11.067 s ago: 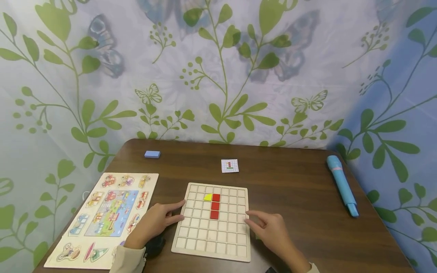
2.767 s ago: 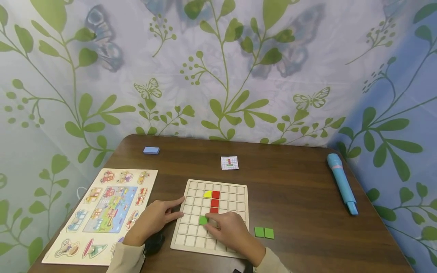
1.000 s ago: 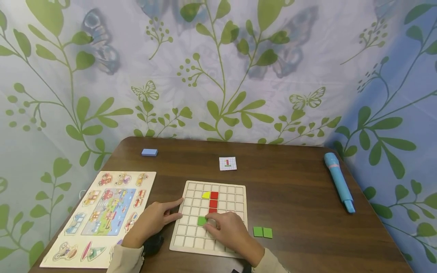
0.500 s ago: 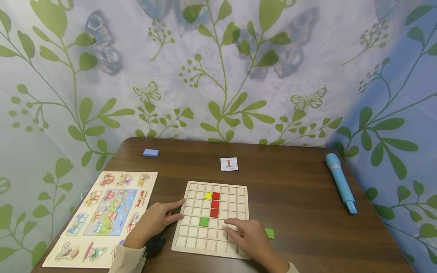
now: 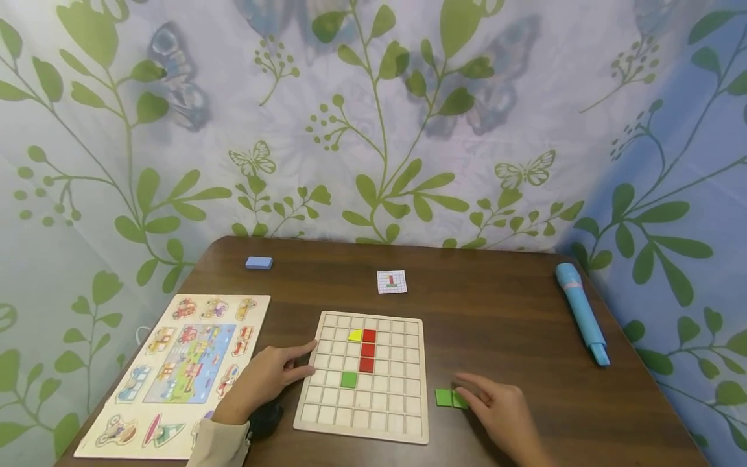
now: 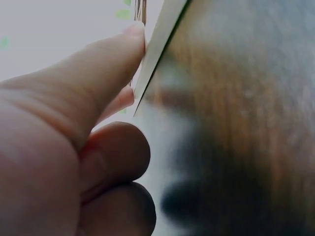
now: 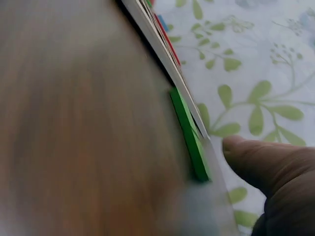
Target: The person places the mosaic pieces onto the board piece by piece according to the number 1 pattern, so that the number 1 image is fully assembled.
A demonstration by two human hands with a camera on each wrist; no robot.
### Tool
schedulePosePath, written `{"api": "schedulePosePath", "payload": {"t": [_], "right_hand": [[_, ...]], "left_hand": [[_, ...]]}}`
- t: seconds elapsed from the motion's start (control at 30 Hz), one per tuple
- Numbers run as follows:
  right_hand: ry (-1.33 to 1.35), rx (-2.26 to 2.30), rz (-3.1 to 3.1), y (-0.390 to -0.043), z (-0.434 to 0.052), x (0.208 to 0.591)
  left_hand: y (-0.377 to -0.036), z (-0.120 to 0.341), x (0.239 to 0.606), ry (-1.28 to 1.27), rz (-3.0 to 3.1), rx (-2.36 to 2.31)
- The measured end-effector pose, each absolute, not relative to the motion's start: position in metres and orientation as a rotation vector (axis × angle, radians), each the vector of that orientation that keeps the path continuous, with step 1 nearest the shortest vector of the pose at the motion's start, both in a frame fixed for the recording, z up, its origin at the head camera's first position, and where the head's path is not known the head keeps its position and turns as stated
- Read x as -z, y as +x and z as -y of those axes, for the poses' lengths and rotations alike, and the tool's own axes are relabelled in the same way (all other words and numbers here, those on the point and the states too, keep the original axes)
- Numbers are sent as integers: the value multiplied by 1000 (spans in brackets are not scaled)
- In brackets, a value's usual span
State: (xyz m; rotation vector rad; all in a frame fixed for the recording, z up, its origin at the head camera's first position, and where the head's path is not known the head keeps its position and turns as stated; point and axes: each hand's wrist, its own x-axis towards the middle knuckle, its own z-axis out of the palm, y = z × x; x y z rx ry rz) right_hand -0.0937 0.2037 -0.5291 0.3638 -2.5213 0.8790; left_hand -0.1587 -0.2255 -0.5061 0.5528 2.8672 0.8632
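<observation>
The pale wooden grid board (image 5: 403,405) lies on the table in the head view. In its cells sit a yellow corner-cut tile (image 5: 355,335), a column of red tiles (image 5: 367,350) and a green tile (image 5: 349,379). My left hand (image 5: 265,383) touches the board's left edge with thumb and index finger; in the left wrist view the thumb (image 6: 113,54) meets that edge. Right of the board, my right hand (image 5: 502,412) is over two loose green tiles (image 5: 443,397), thumb and index apart at the farther one. The right wrist view shows those tiles edge-on beside the thumb (image 7: 246,152).
A small pattern card (image 5: 391,282) lies behind the board. On the left is a wooden picture puzzle (image 5: 187,370). A blue block (image 5: 259,263) sits at the back left, and a blue toy microphone (image 5: 583,314) lies at the right edge of the table (image 5: 496,311).
The right hand has let go of the green tile in the board and moved right to the two loose green tiles. The left hand stays at the board's edge.
</observation>
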Motion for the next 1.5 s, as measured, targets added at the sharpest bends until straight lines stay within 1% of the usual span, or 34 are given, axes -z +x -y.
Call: {"api": "schedulePosePath", "payload": {"t": [0.17, 0.6, 1.5], "right_hand": [[49, -920, 2848, -84, -217, 523], [-116, -956, 3081, -83, -222, 517], [-72, -952, 3055, -83, -220, 518]], "left_hand": [[-161, 225, 506, 551, -2871, -848], [-157, 225, 512, 552, -2858, -877], [-159, 225, 508, 541, -2863, -868]]}}
